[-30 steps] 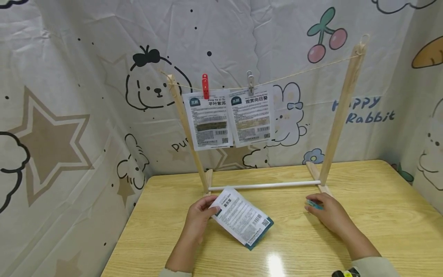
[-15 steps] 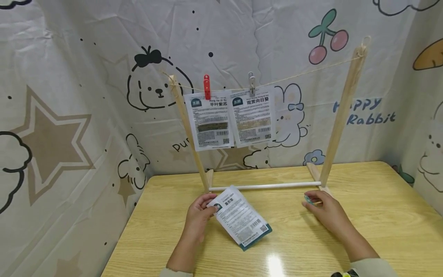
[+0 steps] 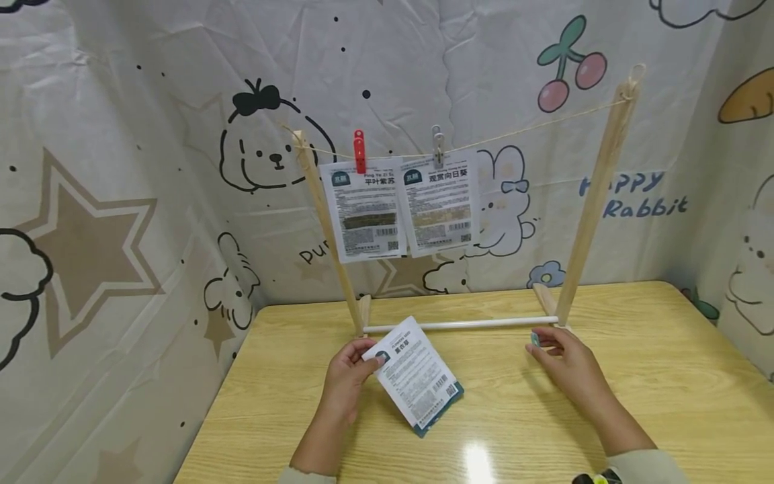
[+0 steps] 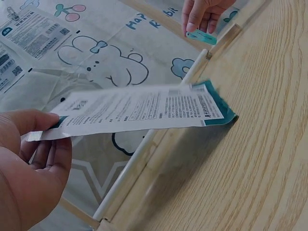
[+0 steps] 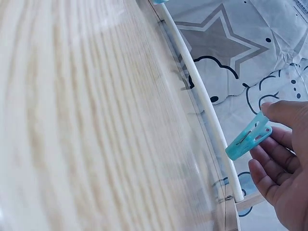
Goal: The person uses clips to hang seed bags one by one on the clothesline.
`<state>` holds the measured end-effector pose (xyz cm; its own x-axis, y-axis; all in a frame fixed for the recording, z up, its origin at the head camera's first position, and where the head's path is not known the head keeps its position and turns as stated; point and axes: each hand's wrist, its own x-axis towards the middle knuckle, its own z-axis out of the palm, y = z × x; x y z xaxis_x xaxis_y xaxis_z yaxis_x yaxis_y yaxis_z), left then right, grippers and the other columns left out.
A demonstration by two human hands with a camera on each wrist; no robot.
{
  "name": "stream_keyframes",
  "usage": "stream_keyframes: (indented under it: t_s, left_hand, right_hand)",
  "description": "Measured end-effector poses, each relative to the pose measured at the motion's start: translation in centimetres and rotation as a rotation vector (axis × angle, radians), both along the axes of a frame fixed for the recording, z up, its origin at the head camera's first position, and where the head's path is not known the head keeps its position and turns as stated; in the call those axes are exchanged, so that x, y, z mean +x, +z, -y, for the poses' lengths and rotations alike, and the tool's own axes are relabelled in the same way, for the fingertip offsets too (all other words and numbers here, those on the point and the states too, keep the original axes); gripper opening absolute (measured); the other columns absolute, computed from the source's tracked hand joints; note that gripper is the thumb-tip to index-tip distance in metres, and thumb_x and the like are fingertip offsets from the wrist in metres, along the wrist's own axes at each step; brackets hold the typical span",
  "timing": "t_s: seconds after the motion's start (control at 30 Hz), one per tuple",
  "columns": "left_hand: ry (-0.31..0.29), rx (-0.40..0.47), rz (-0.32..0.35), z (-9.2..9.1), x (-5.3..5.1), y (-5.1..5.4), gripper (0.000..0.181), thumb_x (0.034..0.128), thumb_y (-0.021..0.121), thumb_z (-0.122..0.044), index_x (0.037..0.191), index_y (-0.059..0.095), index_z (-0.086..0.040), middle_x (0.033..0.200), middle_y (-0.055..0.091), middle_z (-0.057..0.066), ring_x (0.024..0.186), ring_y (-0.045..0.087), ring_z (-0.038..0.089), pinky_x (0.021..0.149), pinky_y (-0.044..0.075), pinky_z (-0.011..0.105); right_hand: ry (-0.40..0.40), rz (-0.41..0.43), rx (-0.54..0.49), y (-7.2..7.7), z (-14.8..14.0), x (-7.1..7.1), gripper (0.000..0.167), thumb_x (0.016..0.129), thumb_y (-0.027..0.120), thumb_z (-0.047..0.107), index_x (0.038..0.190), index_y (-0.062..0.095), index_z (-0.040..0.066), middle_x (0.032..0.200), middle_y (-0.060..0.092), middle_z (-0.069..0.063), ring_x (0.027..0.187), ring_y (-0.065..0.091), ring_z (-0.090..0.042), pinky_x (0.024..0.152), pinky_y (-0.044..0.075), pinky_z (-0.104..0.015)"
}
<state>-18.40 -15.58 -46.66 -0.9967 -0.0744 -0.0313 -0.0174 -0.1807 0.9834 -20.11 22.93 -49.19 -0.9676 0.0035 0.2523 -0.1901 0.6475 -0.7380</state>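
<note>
My left hand (image 3: 349, 380) pinches a white seed packet (image 3: 417, 376) by its upper left corner, thumb on the printed face. The packet tilts down to the right, and its teal bottom edge (image 4: 220, 102) is close to the tabletop in the left wrist view. In my right hand (image 3: 568, 359) a teal clothespin (image 5: 248, 137) is pinched between thumb and fingers, its handles toward the hand. Two more packets hang on a string: the left packet (image 3: 365, 212) under a red clothespin (image 3: 359, 151), the right packet (image 3: 440, 205) under a grey clothespin (image 3: 438, 146).
Two wooden posts, the left post (image 3: 326, 228) and the right post (image 3: 595, 202), carry the string (image 3: 532, 128). A white rod (image 3: 484, 324) joins their feet just beyond my hands. The wooden table (image 3: 272, 417) ends at a printed cloth backdrop (image 3: 181, 168).
The packet in my left hand has swung slightly, its lower end moving left and its top rising. My right hand has shifted slightly left and up, turning the teal clothespin more upright.
</note>
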Motion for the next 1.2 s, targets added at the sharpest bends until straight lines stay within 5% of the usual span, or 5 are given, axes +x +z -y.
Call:
stream_keyframes:
  t_s: [0.27, 0.7, 0.93, 1.2]
  left_hand:
    - [-0.011, -0.016, -0.025, 0.03, 0.14, -0.05, 0.025, 0.0865, 0.073, -0.001, 0.109, 0.063, 0.003, 0.09, 0.067, -0.003, 0.084, 0.063, 0.01, 0.077, 0.054, 0.024]
    - [-0.009, -0.043, -0.003, -0.07, 0.15, 0.07, 0.02, 0.0915, 0.071, -0.009, 0.107, 0.067, 0.003, 0.088, 0.067, -0.004, 0.078, 0.063, 0.01, 0.072, 0.053, 0.025]
    - [-0.048, -0.107, -0.009, -0.21, 0.46, 0.5, 0.028, 0.0891, 0.065, 0.0, 0.117, 0.063, 0.005, 0.098, 0.066, 0.001, 0.088, 0.063, 0.013, 0.079, 0.053, 0.026]
    - [-0.074, -0.082, -0.02, -0.4, 0.57, 0.45, 0.03, 0.088, 0.07, 0.0, 0.117, 0.064, 0.005, 0.102, 0.066, 0.002, 0.091, 0.062, 0.014, 0.082, 0.052, 0.026]
  right_hand:
    - [-0.011, -0.021, -0.009, -0.01, 0.19, -0.02, 0.045, 0.097, 0.068, 0.034, 0.131, 0.062, 0.005, 0.116, 0.066, -0.009, 0.094, 0.054, 0.012, 0.084, 0.051, -0.014]
    - [-0.025, -0.015, -0.027, 0.13, 0.29, 0.14, 0.046, 0.099, 0.065, 0.039, 0.132, 0.062, 0.008, 0.116, 0.07, -0.011, 0.092, 0.055, 0.013, 0.081, 0.049, -0.013]
    - [-0.019, -0.026, -0.046, 0.33, 0.5, 0.24, 0.046, 0.098, 0.066, 0.037, 0.132, 0.061, 0.007, 0.117, 0.069, -0.011, 0.093, 0.053, 0.016, 0.082, 0.048, -0.009]
    - [-0.023, -0.075, -0.079, 0.26, 0.67, 0.19, 0.038, 0.098, 0.068, 0.031, 0.128, 0.064, 0.007, 0.112, 0.072, -0.012, 0.091, 0.053, 0.018, 0.08, 0.046, -0.006]
